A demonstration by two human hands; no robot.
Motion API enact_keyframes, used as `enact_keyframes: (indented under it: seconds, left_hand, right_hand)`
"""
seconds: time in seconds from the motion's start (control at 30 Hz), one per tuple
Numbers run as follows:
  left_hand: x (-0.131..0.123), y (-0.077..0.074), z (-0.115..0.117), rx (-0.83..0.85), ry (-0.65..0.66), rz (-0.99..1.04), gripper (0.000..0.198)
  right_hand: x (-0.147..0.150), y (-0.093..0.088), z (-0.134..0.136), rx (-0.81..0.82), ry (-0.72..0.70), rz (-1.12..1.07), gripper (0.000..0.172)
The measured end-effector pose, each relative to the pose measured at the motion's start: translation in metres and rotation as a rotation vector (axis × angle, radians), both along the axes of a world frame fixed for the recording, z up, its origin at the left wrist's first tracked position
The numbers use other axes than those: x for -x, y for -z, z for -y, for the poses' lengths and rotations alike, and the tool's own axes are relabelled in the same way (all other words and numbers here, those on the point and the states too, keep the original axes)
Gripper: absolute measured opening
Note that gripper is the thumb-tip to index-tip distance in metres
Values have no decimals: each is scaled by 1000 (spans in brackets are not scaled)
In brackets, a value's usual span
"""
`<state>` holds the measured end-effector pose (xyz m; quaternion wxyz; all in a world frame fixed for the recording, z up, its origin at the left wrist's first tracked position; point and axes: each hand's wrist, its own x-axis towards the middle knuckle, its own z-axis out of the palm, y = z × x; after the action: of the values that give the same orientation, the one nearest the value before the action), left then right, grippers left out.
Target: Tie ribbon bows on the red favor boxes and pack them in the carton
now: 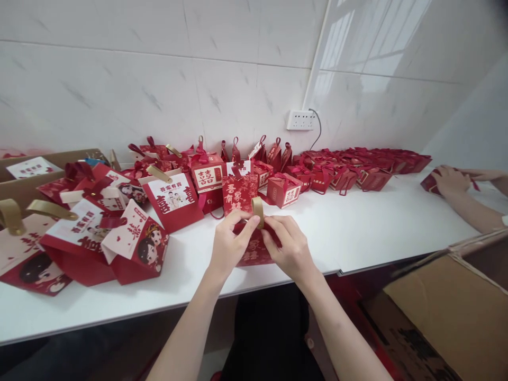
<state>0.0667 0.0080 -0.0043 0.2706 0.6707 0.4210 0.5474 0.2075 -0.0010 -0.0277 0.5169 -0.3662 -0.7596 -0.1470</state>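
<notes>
A red gift box (256,253) with characters printed on its front stands near the table's front edge, directly before me. From its top rises a looped gold strap handle (257,207). My left hand (231,239) pinches at the left foot of the loop, thumb against the fingers. On the other side my right hand (289,244) is closed at the loop's right foot, fingertips on the top of the box. Both hands cover much of the box's upper part. Just behind stands another red box (240,191) with printed characters.
Finished-looking gift boxes (137,243) crowd the white table (317,238) on the left. Rows of red boxes (341,169) line the wall, below a power strip (300,120). At far right another person's hands (448,180) hold a red box. A cardboard carton (444,296) stands lower right.
</notes>
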Motion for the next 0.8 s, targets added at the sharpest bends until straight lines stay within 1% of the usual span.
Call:
enact_keyframes:
  seconds: [0.2,0.33,0.47,0.7,0.8]
  left_hand:
    - [-4,1,0,-32,-27,-15,18]
    - [-7,5,-1,-20,-72,-6,18]
    - [-9,8,-2,-40,-104,2,18]
    - [-12,9,-1,-79,-147,-3,18]
    - [-11,10,-2,-71,-135,-4,18]
  right_hand:
    - [-2,-1,-1,11,-30,-25,25]
    - [-3,-2,0,49,-69,-80,20]
    - [-4,-1,1,98,-97,-107,20]
    - [-1,-3,-2,134,-81,-185,13]
    - [-1,-4,-1,179,-95,-228,11]
